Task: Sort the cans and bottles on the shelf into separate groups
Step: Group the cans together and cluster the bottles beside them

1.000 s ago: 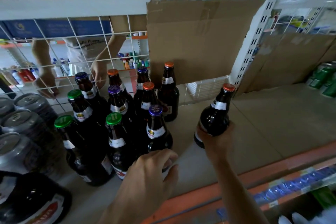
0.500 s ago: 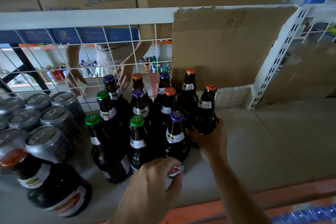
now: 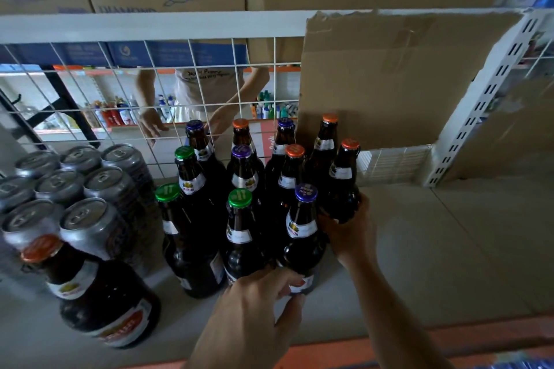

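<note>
A cluster of dark brown bottles with green, purple, blue and orange caps stands mid-shelf. My right hand grips an orange-capped bottle at the cluster's right edge, upright against the others. My left hand is curled around the base of the front blue-capped bottle. Several silver cans are grouped at the left. A lone orange-capped bottle stands in front of the cans, near the front left.
A white wire grid backs the shelf, with a person standing behind it. A cardboard sheet leans at the back right beside a white slotted upright. The beige shelf board spreads to the right; an orange front rail edges it.
My right hand carried the orange-capped bottle left from open shelf space into the cluster's right side. The view shifted left, revealing more cans and the lone front bottle. My left hand stayed on the blue-capped bottle.
</note>
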{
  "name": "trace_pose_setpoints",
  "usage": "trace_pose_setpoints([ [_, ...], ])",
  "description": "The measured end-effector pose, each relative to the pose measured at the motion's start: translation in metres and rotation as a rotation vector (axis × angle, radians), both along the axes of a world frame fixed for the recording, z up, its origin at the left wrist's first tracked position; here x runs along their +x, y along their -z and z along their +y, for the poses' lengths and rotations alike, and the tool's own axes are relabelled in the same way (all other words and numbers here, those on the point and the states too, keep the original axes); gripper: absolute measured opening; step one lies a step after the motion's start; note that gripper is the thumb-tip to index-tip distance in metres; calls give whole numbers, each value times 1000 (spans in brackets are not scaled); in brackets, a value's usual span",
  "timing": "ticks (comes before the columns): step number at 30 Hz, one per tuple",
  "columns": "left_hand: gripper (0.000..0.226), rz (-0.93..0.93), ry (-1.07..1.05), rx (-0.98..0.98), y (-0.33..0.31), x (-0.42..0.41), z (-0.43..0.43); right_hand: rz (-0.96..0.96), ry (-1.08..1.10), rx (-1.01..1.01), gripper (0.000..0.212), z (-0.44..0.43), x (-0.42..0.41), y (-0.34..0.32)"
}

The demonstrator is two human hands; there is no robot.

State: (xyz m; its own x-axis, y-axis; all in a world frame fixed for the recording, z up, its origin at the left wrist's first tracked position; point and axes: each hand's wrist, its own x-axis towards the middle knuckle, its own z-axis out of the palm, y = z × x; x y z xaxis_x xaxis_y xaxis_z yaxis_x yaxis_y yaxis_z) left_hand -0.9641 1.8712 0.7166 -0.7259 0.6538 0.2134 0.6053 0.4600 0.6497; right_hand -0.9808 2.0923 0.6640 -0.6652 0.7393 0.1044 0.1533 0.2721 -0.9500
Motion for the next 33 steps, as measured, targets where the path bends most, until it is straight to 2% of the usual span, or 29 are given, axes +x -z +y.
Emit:
trace_pose_setpoints([
  [11, 31, -39, -11, 23, 0, 2, -7, -36, -29, 60, 78, 6, 0, 13],
  [14, 32, -37, -7, 42, 0, 2, -11, -35, -40, 116, 72, 0, 8, 12],
  [18, 24, -14, 14, 60, -4, 0, -13, -73, 58, 109, 74, -20, 27, 6],
  [22, 19, 1, 15, 41, -7, -2, -15, 13, 50, 177, 55, -41, 49, -13],
  [28, 13, 44, -51, 55, -10, -3, -23, 76, 61, 295, 54, -67, 66, -29],
  [33, 18, 80, -117, 59, -5, -3, -48, 179, 131, 371, 46, -103, 73, -45],
])
